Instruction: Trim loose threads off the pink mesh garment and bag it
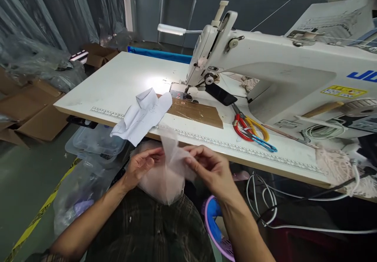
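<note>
You occupy a sewing workshop, evidenced by the industrial sewing machine point(273, 56), the ruler-marked worktable point(118, 75), scissors point(242, 116) and cardboard boxes point(44, 117).

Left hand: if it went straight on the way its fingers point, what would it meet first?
The left hand would most likely meet the sheer fabric just ahead, perhaps already touching; depth is unclear. Beyond it, roughly in line, is the right hand.

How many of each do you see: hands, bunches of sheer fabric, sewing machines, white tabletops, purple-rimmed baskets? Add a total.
Hands: 2 (left hand, right hand)
Sheer fabric bunch: 1
Sewing machine: 1
White tabletop: 1
Purple-rimmed basket: 1
Total: 6
</note>
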Demonstrator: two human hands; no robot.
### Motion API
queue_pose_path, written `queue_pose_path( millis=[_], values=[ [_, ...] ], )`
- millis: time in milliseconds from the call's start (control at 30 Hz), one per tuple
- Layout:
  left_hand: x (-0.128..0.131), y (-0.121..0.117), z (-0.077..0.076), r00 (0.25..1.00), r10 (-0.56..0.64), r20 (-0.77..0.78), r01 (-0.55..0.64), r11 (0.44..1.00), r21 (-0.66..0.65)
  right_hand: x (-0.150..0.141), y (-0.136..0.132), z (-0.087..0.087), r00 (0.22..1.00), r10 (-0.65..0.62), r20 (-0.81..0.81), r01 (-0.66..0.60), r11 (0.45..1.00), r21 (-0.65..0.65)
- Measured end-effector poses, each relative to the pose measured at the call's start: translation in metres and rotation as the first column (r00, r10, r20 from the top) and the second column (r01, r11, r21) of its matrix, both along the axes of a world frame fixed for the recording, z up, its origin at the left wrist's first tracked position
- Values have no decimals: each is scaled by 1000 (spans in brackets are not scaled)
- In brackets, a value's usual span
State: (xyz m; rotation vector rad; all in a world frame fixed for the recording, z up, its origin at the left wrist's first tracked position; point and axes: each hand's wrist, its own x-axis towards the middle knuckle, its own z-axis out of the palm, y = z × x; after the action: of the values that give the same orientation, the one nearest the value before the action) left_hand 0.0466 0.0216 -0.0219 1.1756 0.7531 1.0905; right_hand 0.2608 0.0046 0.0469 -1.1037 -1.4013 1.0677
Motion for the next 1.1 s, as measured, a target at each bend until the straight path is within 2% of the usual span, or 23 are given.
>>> queue_pose_path(
  millis=[67,133,267,367,500,633,733,800,833,933,967,1033,1067,1100],
  values=[
    [0,1,3,993,-27,119,33,998,-57,-10,-6,-5,978,140,-152,-165,973,-161],
    [1,1,7,986,-12,168,30,994,-105,-15,-6,-13,962,168,-216,-216,951,-222],
    [0,3,15,996,60,71,-46,983,-180,-14,-1,-26,937,171,-303,-263,919,-295],
    [-2,4,16,999,50,-11,-51,990,-134,-12,-4,-32,878,152,-453,-331,877,-347],
    [-6,-4,13,989,-147,16,147,989,-31,-6,-24,-43,793,147,-592,-448,798,-402],
    [-7,-28,6,941,-310,134,330,928,-174,2,-51,-56,720,279,-635,-616,678,-401],
    [-9,-49,1,904,-424,55,421,863,-278,6,-66,-61,667,434,-605,-728,553,-406],
    [-15,-59,1,898,-440,5,422,858,-293,7,-70,-63,660,500,-560,-748,506,-429],
    [-18,-62,1,903,-430,-10,409,866,-287,7,-72,-64,688,499,-527,-724,519,-454],
    [-30,-65,4,936,-347,-55,323,911,-258,7,-71,-67,816,407,-409,-577,614,-539],
    [-33,-65,5,946,-317,-69,292,924,-247,6,-70,-67,836,383,-394,-549,621,-560],
    [-37,-62,6,966,-245,-88,221,951,-218,5,-64,-65,828,342,-445,-555,609,-566],
    [-37,-59,6,974,-203,-99,181,963,-200,4,-60,-64,820,298,-489,-556,619,-554],
    [-37,-55,6,982,-153,-114,131,975,-182,3,-55,-63,820,226,-526,-527,656,-540]
  ],
)
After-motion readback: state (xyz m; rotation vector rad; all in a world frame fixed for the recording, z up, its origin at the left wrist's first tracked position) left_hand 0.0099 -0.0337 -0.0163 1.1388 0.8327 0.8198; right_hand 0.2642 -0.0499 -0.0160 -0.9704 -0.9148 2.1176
